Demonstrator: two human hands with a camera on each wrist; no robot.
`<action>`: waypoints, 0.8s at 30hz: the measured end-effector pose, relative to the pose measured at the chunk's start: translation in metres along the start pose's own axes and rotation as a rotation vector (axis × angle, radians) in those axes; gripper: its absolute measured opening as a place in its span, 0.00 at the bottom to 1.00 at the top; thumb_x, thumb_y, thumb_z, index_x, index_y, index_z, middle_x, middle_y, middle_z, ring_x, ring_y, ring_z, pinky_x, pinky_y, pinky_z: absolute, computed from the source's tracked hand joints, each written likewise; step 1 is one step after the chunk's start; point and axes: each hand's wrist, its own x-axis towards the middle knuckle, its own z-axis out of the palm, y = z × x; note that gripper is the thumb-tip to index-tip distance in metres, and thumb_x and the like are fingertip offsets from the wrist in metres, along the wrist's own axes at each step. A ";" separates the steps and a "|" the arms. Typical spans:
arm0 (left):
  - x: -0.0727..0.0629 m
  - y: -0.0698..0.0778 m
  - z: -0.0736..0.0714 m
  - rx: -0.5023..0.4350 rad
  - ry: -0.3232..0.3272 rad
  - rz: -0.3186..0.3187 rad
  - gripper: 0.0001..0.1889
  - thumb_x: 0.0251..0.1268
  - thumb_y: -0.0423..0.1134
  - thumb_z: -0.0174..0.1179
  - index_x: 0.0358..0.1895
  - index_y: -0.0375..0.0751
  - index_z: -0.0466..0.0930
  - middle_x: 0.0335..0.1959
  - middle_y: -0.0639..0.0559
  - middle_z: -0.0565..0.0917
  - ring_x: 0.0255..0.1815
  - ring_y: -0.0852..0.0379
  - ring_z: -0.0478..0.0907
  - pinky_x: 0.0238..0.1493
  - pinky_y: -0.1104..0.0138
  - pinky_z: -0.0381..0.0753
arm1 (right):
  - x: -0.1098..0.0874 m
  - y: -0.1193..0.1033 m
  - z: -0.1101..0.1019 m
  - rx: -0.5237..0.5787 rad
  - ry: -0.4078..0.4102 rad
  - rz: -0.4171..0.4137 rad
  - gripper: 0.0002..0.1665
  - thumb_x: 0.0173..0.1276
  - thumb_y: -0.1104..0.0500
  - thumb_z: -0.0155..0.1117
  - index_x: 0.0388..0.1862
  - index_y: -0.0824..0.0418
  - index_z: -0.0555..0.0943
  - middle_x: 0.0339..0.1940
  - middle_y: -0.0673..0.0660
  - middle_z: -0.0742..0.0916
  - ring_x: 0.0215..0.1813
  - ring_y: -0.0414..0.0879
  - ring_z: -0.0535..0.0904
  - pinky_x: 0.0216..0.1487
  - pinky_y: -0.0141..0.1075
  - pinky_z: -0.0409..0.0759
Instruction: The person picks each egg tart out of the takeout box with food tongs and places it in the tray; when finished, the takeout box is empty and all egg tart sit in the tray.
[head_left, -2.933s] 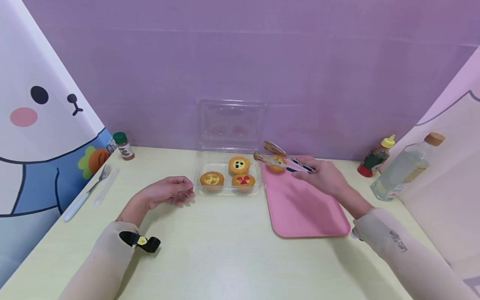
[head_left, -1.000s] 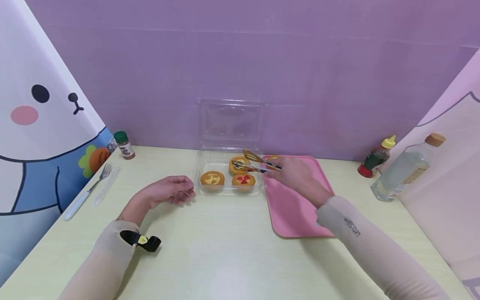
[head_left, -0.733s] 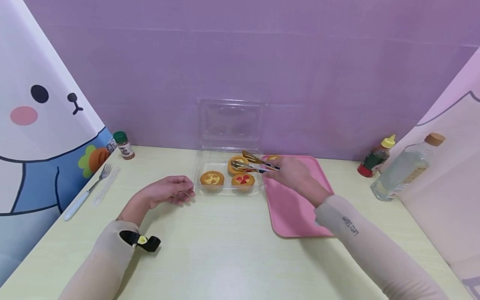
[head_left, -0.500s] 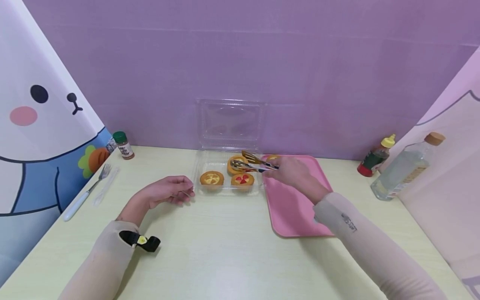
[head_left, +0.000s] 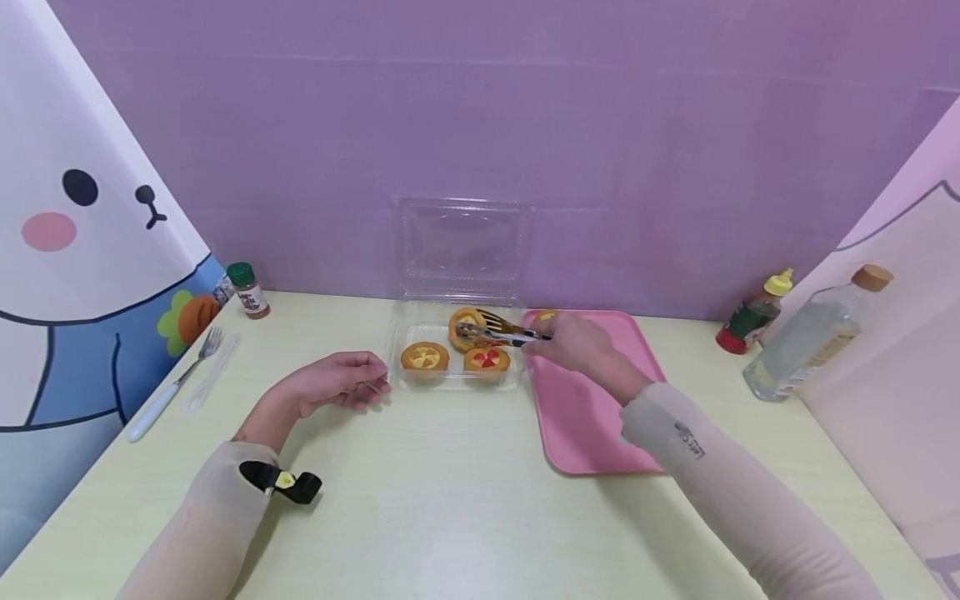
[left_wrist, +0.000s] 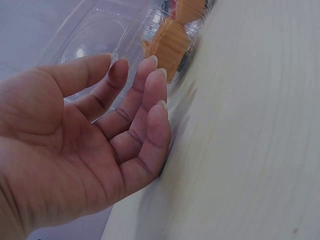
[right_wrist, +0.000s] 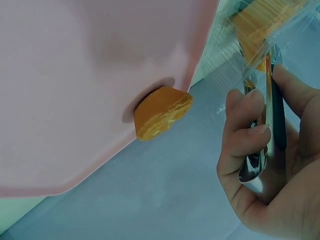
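My left hand (head_left: pixel 341 383) pinches the left front edge of a clear plastic clamshell container (head_left: pixel 405 321) between thumb and index finger, the other fingers loosely bent. My right hand (head_left: pixel 573 340) grips metal tongs (head_left: pixel 513 336), whose tips lie over the back egg tart (head_left: pixel 456 331) in the container. That tart is partly hidden by the tongs. In front of it sit a tart with pale yellow pieces (head_left: pixel 424 357) and one with red pieces (head_left: pixel 487 361). Another tart (right_wrist: pixel 160 115) rests on the pink tray (head_left: pixel 600 433), mostly hidden by my right hand in the head view.
The container's raised lid (head_left: pixel 463 250) stands against the purple backdrop. At the left are a green-capped spice jar (head_left: pixel 249 292), a fork (head_left: pixel 176 385) and a clear wrapped utensil (head_left: pixel 213 372). A sauce bottle (head_left: pixel 752 314) and a corked bottle (head_left: pixel 816 336) stand right.
The right hand and tongs have come left from the tart on the tray to the container. The back tart has shifted slightly left. My left hand has kept its place.
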 end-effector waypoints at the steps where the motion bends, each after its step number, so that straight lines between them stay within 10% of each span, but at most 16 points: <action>1: 0.000 0.000 0.000 0.000 0.000 0.001 0.16 0.79 0.47 0.51 0.51 0.36 0.74 0.46 0.49 0.83 0.43 0.56 0.82 0.44 0.65 0.85 | 0.000 0.000 0.000 -0.006 0.002 0.000 0.32 0.70 0.38 0.62 0.71 0.44 0.75 0.50 0.53 0.89 0.39 0.47 0.79 0.29 0.38 0.71; 7: 0.001 0.000 -0.001 -0.002 -0.001 0.000 0.15 0.79 0.47 0.51 0.50 0.37 0.74 0.46 0.49 0.83 0.43 0.56 0.82 0.44 0.65 0.85 | 0.002 -0.001 0.001 0.001 0.008 0.020 0.30 0.70 0.37 0.61 0.69 0.43 0.76 0.23 0.49 0.80 0.27 0.45 0.70 0.26 0.37 0.64; 24: 0.001 -0.001 -0.001 -0.009 -0.004 -0.002 0.14 0.79 0.47 0.51 0.50 0.38 0.74 0.46 0.50 0.83 0.43 0.56 0.82 0.44 0.65 0.85 | 0.002 0.004 0.004 0.048 0.054 0.018 0.29 0.71 0.40 0.62 0.68 0.44 0.77 0.23 0.51 0.81 0.26 0.45 0.68 0.22 0.37 0.61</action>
